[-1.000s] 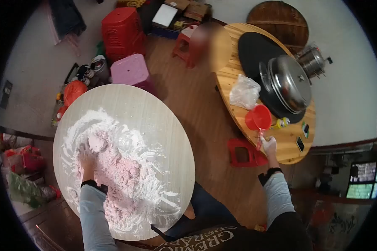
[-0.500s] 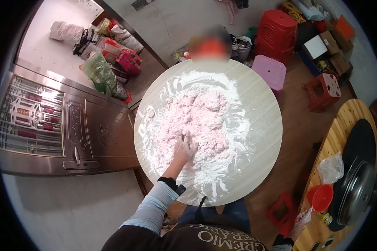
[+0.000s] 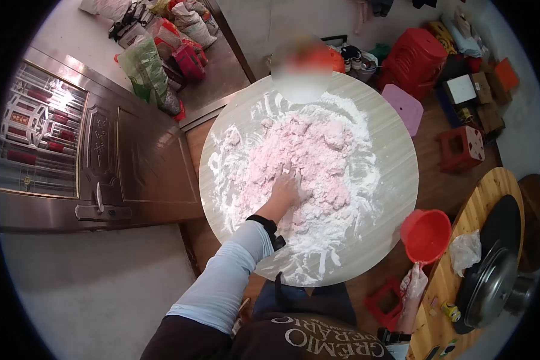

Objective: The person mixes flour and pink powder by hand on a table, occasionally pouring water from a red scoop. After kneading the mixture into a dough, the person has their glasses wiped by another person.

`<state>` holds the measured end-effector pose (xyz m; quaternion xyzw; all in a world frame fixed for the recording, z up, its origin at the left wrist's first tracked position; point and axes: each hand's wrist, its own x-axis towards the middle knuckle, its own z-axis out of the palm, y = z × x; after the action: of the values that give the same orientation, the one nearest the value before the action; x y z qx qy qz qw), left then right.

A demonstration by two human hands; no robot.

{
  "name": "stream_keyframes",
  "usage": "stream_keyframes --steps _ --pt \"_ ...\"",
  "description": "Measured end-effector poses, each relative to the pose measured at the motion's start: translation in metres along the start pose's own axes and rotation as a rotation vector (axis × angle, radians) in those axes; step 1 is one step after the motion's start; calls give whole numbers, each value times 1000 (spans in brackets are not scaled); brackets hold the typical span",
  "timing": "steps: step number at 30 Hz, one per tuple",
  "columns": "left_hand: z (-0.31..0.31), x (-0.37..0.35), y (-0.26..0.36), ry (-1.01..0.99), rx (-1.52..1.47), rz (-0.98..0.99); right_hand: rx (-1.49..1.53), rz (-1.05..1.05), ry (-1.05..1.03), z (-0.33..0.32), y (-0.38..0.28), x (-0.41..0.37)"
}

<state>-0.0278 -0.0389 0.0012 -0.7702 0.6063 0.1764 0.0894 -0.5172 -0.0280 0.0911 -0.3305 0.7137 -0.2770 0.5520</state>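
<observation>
A mound of crumbly pink dough, ringed by loose white flour, covers the middle of the round table. My left hand reaches into the near side of the mound, fingers and thumb apart, the fingertips partly sunk in the crumbs. Off the table's right edge, my right hand, coated in flour, grips the handle of a red plastic dipper. The dipper is raised between the round table and the wooden table, and its inside faces up toward me.
On the wooden table at right lie a plastic bag and a lidded metal pan. A red stool stands beneath my right arm. Beyond the round table are a pink stool and stacked red stools. Left is a door.
My right hand has lifted the red dipper off the wooden table's edge and brought it left, toward the round table. My left hand has pushed deeper into the dough. The view has shifted.
</observation>
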Motion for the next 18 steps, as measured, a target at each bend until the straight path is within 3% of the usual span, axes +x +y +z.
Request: stream_keyframes --steps 2,3,5,13,18 --pt "20 10 -10 159 -15 32 -29 6 -87 42 -14 -3" --pt "17 17 -13 163 -26 35 -32 -3 -129 61 -19 -4" --pt "6 35 -20 -24 -194 18 -76 19 -226 95 -38 -13" --pt "34 -2 -6 305 -96 58 -413 -77 -321 209 -86 -6" --pt "36 -5 -9 258 -162 47 -508 -198 -371 248 -102 14"
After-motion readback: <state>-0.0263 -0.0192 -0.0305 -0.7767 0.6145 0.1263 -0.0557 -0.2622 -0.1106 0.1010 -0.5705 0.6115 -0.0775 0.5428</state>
